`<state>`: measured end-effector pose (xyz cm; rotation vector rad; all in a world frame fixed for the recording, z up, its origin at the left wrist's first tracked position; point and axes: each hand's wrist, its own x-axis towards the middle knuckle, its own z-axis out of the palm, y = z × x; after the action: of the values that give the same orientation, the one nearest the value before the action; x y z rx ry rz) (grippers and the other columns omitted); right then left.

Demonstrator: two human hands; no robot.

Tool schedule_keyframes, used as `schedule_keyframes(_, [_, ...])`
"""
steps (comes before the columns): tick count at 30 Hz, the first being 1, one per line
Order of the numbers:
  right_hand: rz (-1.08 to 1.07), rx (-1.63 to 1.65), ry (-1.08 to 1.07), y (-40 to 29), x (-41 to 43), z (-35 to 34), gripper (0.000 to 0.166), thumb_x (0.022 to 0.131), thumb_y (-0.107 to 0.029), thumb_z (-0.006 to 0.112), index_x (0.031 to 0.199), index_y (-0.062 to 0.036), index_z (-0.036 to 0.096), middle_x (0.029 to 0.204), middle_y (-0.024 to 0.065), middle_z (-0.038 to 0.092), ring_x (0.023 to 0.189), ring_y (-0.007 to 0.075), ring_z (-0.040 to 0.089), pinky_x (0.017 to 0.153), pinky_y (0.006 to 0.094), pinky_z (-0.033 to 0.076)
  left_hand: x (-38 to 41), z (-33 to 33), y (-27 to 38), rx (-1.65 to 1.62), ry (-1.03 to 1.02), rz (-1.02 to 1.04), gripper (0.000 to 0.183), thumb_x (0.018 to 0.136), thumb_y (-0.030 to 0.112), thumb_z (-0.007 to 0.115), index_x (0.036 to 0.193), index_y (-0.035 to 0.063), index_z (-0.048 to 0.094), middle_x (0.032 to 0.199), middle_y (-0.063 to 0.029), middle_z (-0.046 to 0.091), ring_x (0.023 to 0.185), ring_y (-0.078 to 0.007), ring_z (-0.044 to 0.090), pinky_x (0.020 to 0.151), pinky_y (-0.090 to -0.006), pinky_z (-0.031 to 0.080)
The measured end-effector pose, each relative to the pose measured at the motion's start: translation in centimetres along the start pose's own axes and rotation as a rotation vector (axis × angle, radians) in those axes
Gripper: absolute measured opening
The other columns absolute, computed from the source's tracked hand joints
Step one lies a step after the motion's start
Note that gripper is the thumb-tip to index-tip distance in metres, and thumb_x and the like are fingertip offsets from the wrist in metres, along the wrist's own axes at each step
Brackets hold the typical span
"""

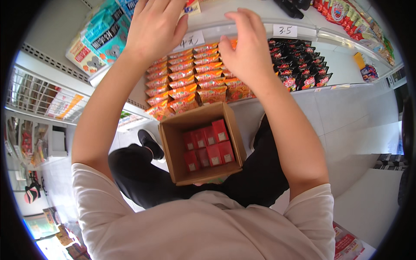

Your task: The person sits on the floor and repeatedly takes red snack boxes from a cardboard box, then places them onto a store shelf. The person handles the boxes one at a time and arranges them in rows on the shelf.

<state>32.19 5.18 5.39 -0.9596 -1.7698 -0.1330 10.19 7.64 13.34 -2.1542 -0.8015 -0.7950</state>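
My left hand (157,27) reaches over the upper shelf, with its fingertips cut off by the top of the view. Just beyond its thumb shows a small cream box (192,7) with printing; whether the hand touches it I cannot tell. To the right, my right hand (245,45) hovers at the shelf's front edge, fingers apart and nothing in them. Between my legs stands an open cardboard box (169,143), holding several red packs (213,154) in two rows, each with a pale label. Below my hands, orange snack bags (208,76) fill part of a lower shelf.
Black snack bags (295,66) stand right of the orange ones. Blue bags (112,34) lean at the shelf's left end. Handwritten price cards (285,31) sit along the shelf edge. A wire rack (42,97) is at left. Red-and-white packs (341,16) line the upper right.
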Motion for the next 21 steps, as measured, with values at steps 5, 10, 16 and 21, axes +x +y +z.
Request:
schedule_keyframes(5, [0.077, 0.036, -0.043, -1.4, 0.9, -1.2, 0.007, 0.085, 0.0, 0.066, 0.091, 0.0041, 0.066, 0.085, 0.019, 0.068, 0.079, 0.0314, 0.07, 0.074, 0.038, 0.057, -9.4, -1.4, 8.9, -0.492, -0.109, 0.287, 0.025, 0.067, 0.007, 0.073, 0.091, 0.0042, 0.066, 0.093, -0.0083, 0.063, 0.079, -0.0284, 0.066, 0.067, -0.0414, 0.053])
schedule_keyframes(10, [0.209, 0.172, -0.659, -2.7, 0.7, -1.8, 0.012, 0.091, -0.007, 0.064, 0.087, 0.0032, 0.069, 0.081, 0.0224, 0.073, 0.076, 0.0356, 0.072, 0.071, 0.0421, 0.057, -21.0, 2.7, 17.6, -0.705, -0.724, 0.423, 0.013, 0.078, 0.021, 0.069, 0.086, 0.0118, 0.066, 0.092, -0.0024, 0.062, 0.09, -0.0212, 0.063, 0.072, -0.035, 0.051])
schedule_keyframes(16, [0.288, -0.045, -1.289, -4.1, -0.9, -0.6, 0.025, 0.094, -0.021, 0.069, 0.107, -0.0001, 0.066, 0.104, 0.0212, 0.069, 0.097, 0.0343, 0.069, 0.083, 0.0471, 0.054, -33.1, 7.1, 25.0, -0.662, -0.84, 0.533, 0.017, 0.085, 0.021, 0.066, 0.101, 0.0146, 0.068, 0.1, -0.0011, 0.063, 0.102, -0.0204, 0.063, 0.08, -0.0394, 0.051])
schedule_keyframes(21, [0.125, -0.23, -1.377, -2.9, -3.2, -0.1, 0.031, 0.097, -0.031, 0.067, 0.107, -0.0019, 0.067, 0.097, 0.0185, 0.071, 0.091, 0.0358, 0.069, 0.08, 0.0466, 0.054, -35.6, 7.6, 27.6, -0.715, -0.791, 0.588, 0.019, 0.089, 0.023, 0.063, 0.108, 0.0183, 0.065, 0.108, -0.0032, 0.061, 0.108, -0.0223, 0.06, 0.087, -0.0439, 0.05])
